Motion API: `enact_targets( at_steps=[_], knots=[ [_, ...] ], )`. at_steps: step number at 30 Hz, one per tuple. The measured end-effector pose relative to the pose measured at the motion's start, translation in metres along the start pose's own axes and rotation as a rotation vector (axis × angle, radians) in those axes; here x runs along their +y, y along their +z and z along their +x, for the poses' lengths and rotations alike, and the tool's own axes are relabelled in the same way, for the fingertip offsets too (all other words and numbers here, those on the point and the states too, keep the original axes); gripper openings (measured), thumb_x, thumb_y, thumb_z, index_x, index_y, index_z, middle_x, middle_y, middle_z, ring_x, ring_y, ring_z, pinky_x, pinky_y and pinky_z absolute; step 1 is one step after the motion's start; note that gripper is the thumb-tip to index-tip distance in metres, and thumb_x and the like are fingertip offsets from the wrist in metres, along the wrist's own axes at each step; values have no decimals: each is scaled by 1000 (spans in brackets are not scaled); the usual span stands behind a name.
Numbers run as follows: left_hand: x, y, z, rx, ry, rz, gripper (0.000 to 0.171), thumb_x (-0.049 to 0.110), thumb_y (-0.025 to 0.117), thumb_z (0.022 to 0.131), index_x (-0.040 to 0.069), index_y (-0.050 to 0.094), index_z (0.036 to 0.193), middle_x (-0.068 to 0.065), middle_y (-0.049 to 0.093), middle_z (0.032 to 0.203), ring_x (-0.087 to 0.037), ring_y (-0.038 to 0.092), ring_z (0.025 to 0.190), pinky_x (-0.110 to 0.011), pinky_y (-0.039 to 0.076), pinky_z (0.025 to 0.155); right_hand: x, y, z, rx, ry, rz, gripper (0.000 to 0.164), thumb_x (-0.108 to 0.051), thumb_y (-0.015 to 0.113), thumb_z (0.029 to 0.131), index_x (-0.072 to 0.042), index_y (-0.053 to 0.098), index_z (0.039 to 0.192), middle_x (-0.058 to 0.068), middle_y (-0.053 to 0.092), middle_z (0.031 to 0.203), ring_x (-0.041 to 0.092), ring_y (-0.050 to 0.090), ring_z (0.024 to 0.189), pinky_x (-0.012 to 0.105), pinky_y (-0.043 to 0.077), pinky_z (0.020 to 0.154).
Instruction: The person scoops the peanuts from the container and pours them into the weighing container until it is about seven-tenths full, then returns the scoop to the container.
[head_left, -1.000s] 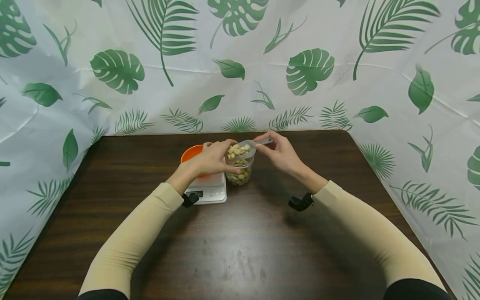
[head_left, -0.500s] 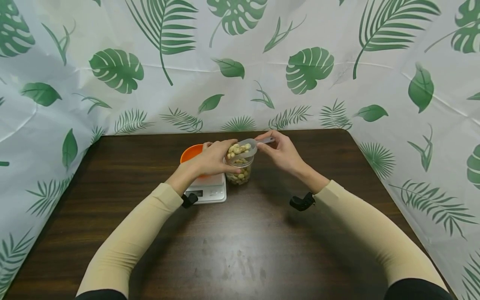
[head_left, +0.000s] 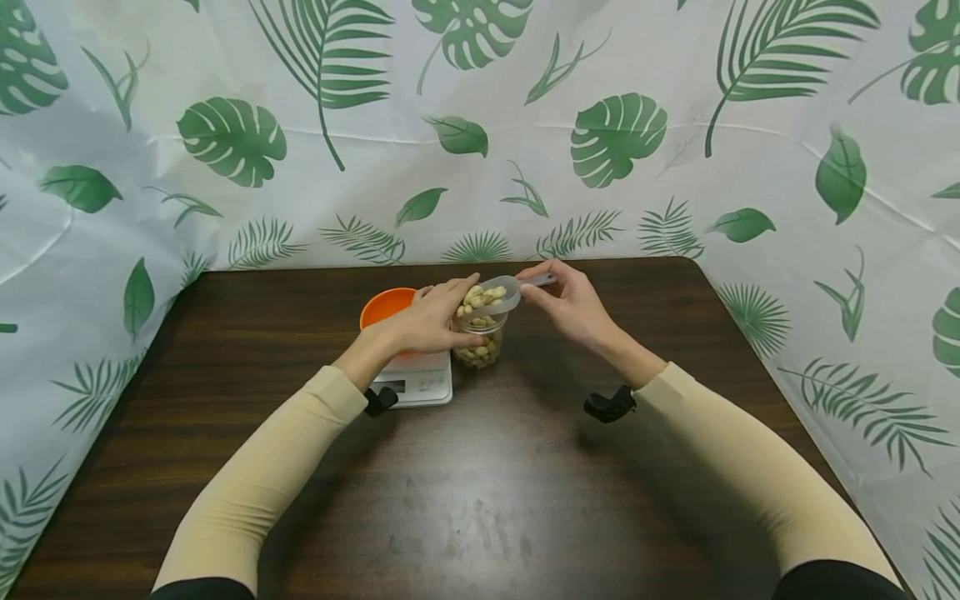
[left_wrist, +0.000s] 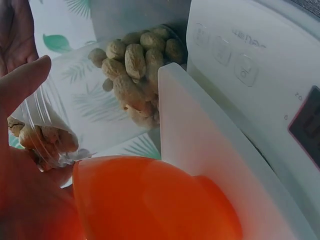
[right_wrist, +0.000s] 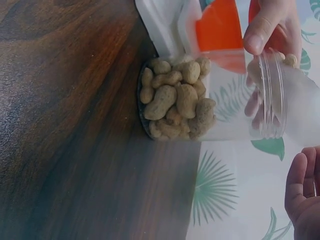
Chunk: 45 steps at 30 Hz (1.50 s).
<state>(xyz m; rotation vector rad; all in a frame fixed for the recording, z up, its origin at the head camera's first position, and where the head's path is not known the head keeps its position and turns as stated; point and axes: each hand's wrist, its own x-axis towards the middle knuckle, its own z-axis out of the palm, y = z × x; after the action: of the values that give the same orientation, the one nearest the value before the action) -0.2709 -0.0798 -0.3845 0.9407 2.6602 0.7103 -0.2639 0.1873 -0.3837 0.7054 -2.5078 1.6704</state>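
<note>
The jar looks like clear, smooth plastic, glossy where light catches its ridged, threaded neck. The peanuts have dry, matt shells, rough and pitted. The scoop appears to be smooth, translucent plastic with a frosted, milky finish. The bowl seems to be thin, smooth orange plastic with a soft sheen, and the scale smooth white plastic with a dark, glassy-looking display. Dark wood grain covers the table, whose satin surface shows a blurred glare and dull smudges. The backdrop is a creased, faintly shiny printed sheet, cloth or plastic, hard to tell which. The cream sleeves are matt, fine, stretchy-looking cloth.
</note>
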Motion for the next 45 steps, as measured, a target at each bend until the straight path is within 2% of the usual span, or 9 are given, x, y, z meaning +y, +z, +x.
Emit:
enact_targets(
  at_steps=[4, 7, 17, 26, 31, 38, 45],
  knots=[
    [0, 0, 0, 0, 2, -11, 101, 44, 73, 94, 10, 11, 166, -12, 22, 168, -28, 21, 152, -59, 9, 119, 2, -3, -1, 8, -1, 20, 22, -11, 64, 103, 2, 65, 121, 15, 64, 126, 35, 67, 95, 27, 54, 79],
    [0, 1, 0, 3, 4, -17, 103, 44, 73, 94, 10, 9, 166, -10, 19, 169, -27, 19, 153, -60, 8, 119, 3, -4, -2, 13, -1, 29, 23, -11, 64, 103, 3, 65, 121, 16, 63, 127, 41, 65, 98, 27, 53, 79],
    [-1, 0, 1, 6, -2, -13, 106, 50, 73, 93, 11, 7, 166, -12, 21, 168, -29, 20, 153, -62, 7, 118, 6, -6, -5, 35, 16, 60, 24, -10, 64, 103, 5, 64, 121, 16, 62, 128, 28, 68, 94, 26, 54, 77],
    [0, 1, 3, 14, -6, -5, 106, 50, 74, 92, 10, 9, 166, -14, 25, 166, -31, 23, 151, -62, 9, 118, 10, -9, -7, 54, 15, 111, 24, -7, 63, 103, 8, 63, 122, 18, 62, 127, 31, 66, 94, 25, 55, 79],
    [1, 1, 4, 21, -2, 0, 107, 49, 75, 92, 9, 9, 166, -15, 27, 165, -31, 25, 150, -63, 10, 117, 12, -12, -9, 67, 3, 144, 24, -6, 62, 103, 11, 63, 122, 19, 63, 124, 38, 64, 96, 25, 56, 79],
    [-1, 0, 3, 32, 4, -3, 109, 52, 75, 90, 10, 10, 166, -16, 27, 165, -31, 27, 150, -64, 12, 116, 13, -15, -11, 86, 21, 189, 24, -5, 62, 103, 11, 62, 121, 16, 64, 122, 21, 66, 90, 26, 56, 79],
    [-1, -5, -2, 41, -16, 1, 111, 54, 76, 88, 11, 9, 166, -16, 25, 166, -33, 26, 150, -64, 12, 116, 17, -16, -12, 110, 38, 223, 27, -5, 61, 103, 13, 60, 123, 14, 64, 124, 29, 69, 91, 26, 57, 79]
  ],
)
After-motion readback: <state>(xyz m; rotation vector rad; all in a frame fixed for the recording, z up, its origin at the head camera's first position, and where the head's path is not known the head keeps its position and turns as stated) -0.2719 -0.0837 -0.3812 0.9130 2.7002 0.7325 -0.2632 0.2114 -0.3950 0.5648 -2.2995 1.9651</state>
